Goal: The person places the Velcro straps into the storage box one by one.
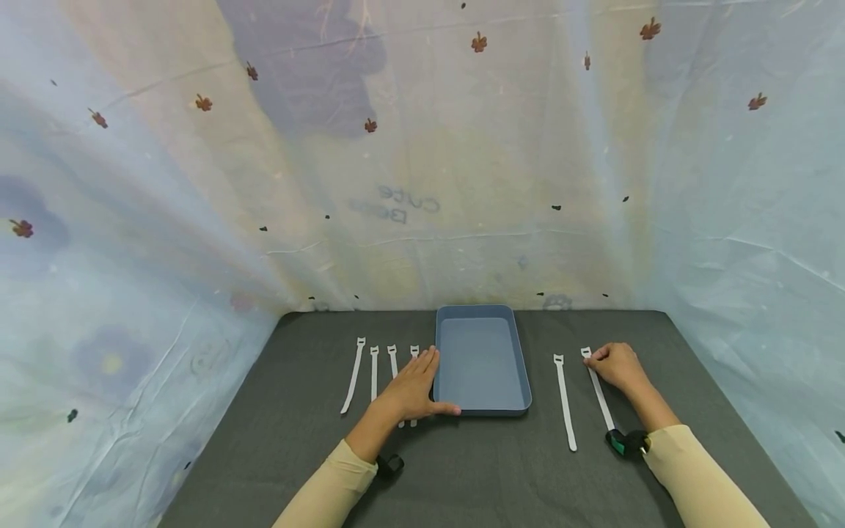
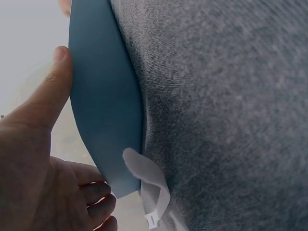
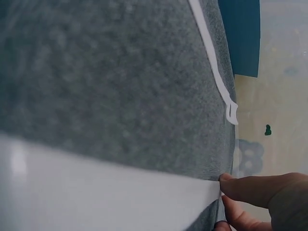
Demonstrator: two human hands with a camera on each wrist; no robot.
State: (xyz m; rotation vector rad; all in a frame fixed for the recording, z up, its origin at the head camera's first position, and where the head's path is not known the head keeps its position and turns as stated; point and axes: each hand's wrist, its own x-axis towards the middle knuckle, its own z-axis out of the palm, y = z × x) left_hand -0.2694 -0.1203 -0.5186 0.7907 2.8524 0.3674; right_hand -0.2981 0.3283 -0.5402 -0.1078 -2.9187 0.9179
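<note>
A shallow blue-grey tray (image 1: 480, 359) stands at the back middle of the table. My left hand (image 1: 411, 385) rests at its near left corner, fingers extended along the left side and thumb on the front rim (image 2: 103, 96). At the right, thumb and fingertips of my right hand (image 1: 618, 364) pinch a white hook-and-loop cable strap (image 1: 601, 400) just below its slotted head. Close up in the right wrist view, that strap (image 3: 106, 187) looks wide and blurred. A second white strap (image 1: 565, 403) lies between it and the tray.
Several more white straps (image 1: 353, 378) lie left of the tray, some partly hidden by my left hand and forearm. Dark grey cloth (image 1: 475, 469) covers the table. Behind and at both sides hangs a pale patterned curtain (image 1: 462, 257).
</note>
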